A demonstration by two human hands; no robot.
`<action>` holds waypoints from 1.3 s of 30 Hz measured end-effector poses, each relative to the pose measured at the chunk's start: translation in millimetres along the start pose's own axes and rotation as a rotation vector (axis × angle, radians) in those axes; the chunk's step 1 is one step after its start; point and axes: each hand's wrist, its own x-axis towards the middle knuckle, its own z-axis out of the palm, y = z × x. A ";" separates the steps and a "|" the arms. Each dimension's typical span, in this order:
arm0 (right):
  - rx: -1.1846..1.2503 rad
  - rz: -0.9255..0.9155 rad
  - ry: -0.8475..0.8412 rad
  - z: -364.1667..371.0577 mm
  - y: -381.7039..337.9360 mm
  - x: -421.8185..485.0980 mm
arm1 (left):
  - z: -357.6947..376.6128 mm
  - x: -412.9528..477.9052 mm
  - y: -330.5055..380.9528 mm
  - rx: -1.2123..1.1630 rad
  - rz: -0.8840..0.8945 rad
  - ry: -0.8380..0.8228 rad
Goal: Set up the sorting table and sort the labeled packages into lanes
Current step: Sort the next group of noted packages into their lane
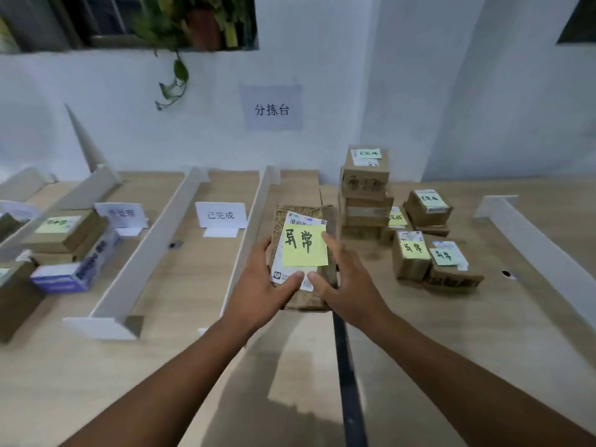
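- My two bare forearms reach up from the bottom of the frame over a pale wood-grain tabletop; a dark seam runs up it between my arms.
- At frame centre, my left hand and right hand grip a brown package from either side, fingers wrapped on its edges and thumbs pressed on its white shipping label.
- A yellow sticky note on that package reads 异常; the barcode print above it is too small to read.
- White divider boards split the tabletop into lanes left of centre; another board lies at the right.
- A folded card in the middle lane reads 已完成; the card in the lane to its left is blurred.
- At the left edge, boxes and a blue-and-white carton sit partly cut off.
- Right of centre, unsorted boxes carry notes reading 异常; a stack behind carries 已完成.
- On the white wall, a paper sign reads 分拣台; a trailing plant hangs at upper left.
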 end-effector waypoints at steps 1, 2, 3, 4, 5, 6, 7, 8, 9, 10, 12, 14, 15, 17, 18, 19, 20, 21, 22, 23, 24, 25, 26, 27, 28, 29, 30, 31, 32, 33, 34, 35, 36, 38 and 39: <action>0.023 -0.027 -0.015 12.8 -20.9 -2.0 | -24.7 -11.3 -1.6 0.012 -0.007 0.028; 0.051 -0.063 -0.032 25.5 -40.3 -3.4 | -48.3 -22.1 -3.6 0.026 -0.007 0.055; 0.077 -0.105 -0.047 38.5 -59.0 -3.9 | -71.1 -33.0 -4.9 0.036 -0.005 0.082; 0.100 -0.145 -0.059 52.0 -76.9 -4.2 | -93.0 -44.2 -7.3 0.040 0.001 0.114; 0.116 -0.172 -0.075 65.6 -96.1 -3.8 | -114.8 -55.7 -10.8 0.043 0.005 0.148; 0.127 -0.190 -0.099 80.1 -116.6 -3.2 | -137.0 -67.6 -15.3 0.043 0.002 0.184; 0.129 -0.207 -0.127 95.8 -137.0 -1.9 | -159.5 -79.4 -20.4 0.039 -0.009 0.218; 0.124 -0.233 -0.155 113.0 -157.0 -0.5 | -182.4 -91.3 -26.4 0.035 -0.024 0.252; 0.117 -0.263 -0.184 132.5 -177.5 0.6 | -206.9 -103.3 -33.1 0.036 -0.037 0.285; 0.114 -0.295 -0.213 153.6 -198.0 1.3 | -232.3 -115.8 -40.4 0.039 -0.044 0.320; 0.119 -0.354 -0.262 201.0 -240.7 2.0 | -286.3 -142.4 -55.7 0.052 -0.053 0.394; 0.135 -0.407 -0.302 254.3 -287.7 0.8 | -345.1 -171.3 -72.8 0.072 -0.069 0.462; 0.146 -0.431 -0.325 281.9 -312.9 -1.3 | -375.4 -186.2 -83.1 0.075 -0.074 0.494; 0.171 -0.474 -0.369 338.7 -364.7 -7.7 | -437.4 -216.5 -104.4 0.087 -0.088 0.556; 0.183 -0.491 -0.389 367.1 -389.6 -11.9 | -468.1 -231.2 -113.9 0.105 -0.099 0.584; 0.189 -0.512 -0.407 395.0 -413.4 -16.5 | -497.2 -245.8 -122.8 0.124 -0.110 0.612; 0.189 -0.538 -0.423 422.3 -435.8 -20.9 | -525.0 -260.3 -132.1 0.144 -0.120 0.639; 0.187 -0.565 -0.434 448.4 -456.8 -24.6 | -551.5 -273.7 -141.6 0.163 -0.130 0.664; 0.188 -0.587 -0.443 473.2 -476.5 -27.5 | -576.6 -285.6 -150.9 0.178 -0.143 0.686; 0.193 -0.600 -0.457 496.6 -494.5 -29.7 | -600.0 -296.2 -160.3 0.193 -0.157 0.703; 0.202 -0.608 -0.477 518.1 -510.8 -31.3 | -621.5 -305.3 -169.8 0.213 -0.172 0.716; 0.209 -0.613 -0.500 538.7 -525.8 -32.1 | -641.9 -313.0 -180.0 0.238 -0.183 0.726; 0.206 -0.616 -0.520 558.3 -539.2 -31.9 | -661.1 -319.2 -190.6 0.259 -0.191 0.732; 0.192 -0.614 -0.534 577.2 -550.9 -30.3 | -679.5 -323.2 -201.6 0.272 -0.198 0.734; 0.176 -0.608 -0.546 596.3 -561.8 -27.8 | -697.6 -325.5 -213.0 0.278 -0.208 0.734; 0.170 -0.600 -0.554 615.9 -571.2 -24.3 | -714.9 -326.1 -225.3 0.278 -0.222 0.734; 0.178 -0.590 -0.558 636.3 -579.3 -19.9 | -732.0 -324.8 -238.5 0.279 -0.236 0.733; 0.195 -0.581 -0.559 657.7 -586.1 -14.8 | -748.4 -322.2 -252.8 0.282 -0.252 0.731; 0.208 -0.581 -0.550 680.3 -592.0 -8.9 | -765.0 -318.2 -267.5 0.287 -0.265 0.728; 0.210 -0.589 -0.540 703.8 -597.8 -1.4 | -781.8 -312.8 -282.3 0.295 -0.275 0.726; 0.207 -0.594 -0.542 728.0 -603.5 8.0 | -799.1 -306.2 -297.7 0.303 -0.283 0.723; 0.212 -0.590 -0.553 751.9 -609.3 18.8 | -816.7 -298.6 -313.3 0.309 -0.290 0.721; 0.222 -0.581 -0.567 775.5 -614.6 30.6 | -834.4 -290.4 -329.0 0.314 -0.297 0.719; 0.226 -0.567 -0.579 821.6 -625.3 55.4 | -871.2 -271.8 -359.1 0.315 -0.320 0.706; 0.211 -0.556 -0.580 842.9 -631.3 67.5 | -890.4 -261.9 -371.7 0.315 -0.334 0.693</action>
